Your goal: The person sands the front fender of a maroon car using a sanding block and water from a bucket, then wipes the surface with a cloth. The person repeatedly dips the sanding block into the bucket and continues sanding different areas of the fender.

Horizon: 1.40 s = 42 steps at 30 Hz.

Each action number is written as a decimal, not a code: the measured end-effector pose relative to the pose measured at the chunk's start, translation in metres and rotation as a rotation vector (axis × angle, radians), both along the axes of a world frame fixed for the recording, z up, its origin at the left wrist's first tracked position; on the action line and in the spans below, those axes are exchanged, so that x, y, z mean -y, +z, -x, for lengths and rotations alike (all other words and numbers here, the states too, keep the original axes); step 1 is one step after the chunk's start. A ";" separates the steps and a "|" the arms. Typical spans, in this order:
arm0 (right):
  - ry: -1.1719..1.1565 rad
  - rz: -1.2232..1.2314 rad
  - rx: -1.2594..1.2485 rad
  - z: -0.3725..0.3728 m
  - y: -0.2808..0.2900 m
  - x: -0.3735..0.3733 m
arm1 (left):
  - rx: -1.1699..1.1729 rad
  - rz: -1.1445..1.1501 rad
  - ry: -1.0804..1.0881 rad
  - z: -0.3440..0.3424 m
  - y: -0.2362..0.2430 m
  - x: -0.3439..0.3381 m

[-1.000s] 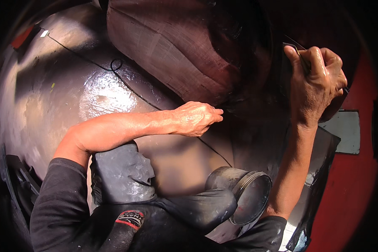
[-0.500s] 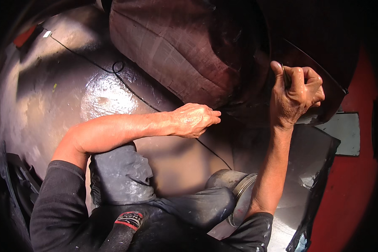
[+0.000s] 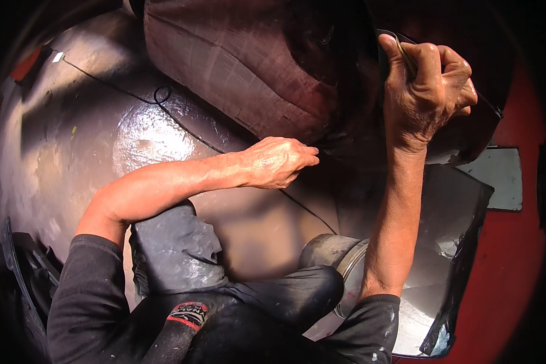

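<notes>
My right hand (image 3: 428, 91) is raised at the upper right, thumb and curled fingers closed on a thin, dark, bent strip (image 3: 410, 59) with a pale edge. Most of the strip is hidden by the fingers. Behind it spreads a dark red, curved panel (image 3: 242, 67) with a dull, streaked surface. My left hand (image 3: 276, 162) is at the panel's lower edge, its fingers pressed together and pointing right. Deep shadow covers its fingertips, so what they hold, if anything, cannot be made out.
A thin black cable (image 3: 191, 133) with one loop runs across the wet, shiny floor (image 3: 91, 127) and under my left hand. By my bent leg stands a round, ringed can-like object (image 3: 330, 250). To the right are a pale flat plate (image 3: 503, 179) and a red surface (image 3: 497, 261).
My right hand has moved up and away from me with the strip, and more of the strip now shows. My left hand has stayed at the panel's edge.
</notes>
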State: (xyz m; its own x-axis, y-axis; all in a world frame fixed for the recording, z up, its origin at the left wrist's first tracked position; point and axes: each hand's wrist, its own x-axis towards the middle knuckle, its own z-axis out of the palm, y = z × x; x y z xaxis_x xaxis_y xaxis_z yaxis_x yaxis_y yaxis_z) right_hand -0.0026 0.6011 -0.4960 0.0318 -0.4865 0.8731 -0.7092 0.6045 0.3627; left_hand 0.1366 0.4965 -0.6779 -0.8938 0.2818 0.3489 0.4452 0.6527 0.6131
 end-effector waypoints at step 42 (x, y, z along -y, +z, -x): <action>-0.592 0.185 2.348 -0.142 -0.349 -0.487 | -0.585 0.960 0.273 0.068 0.019 -0.007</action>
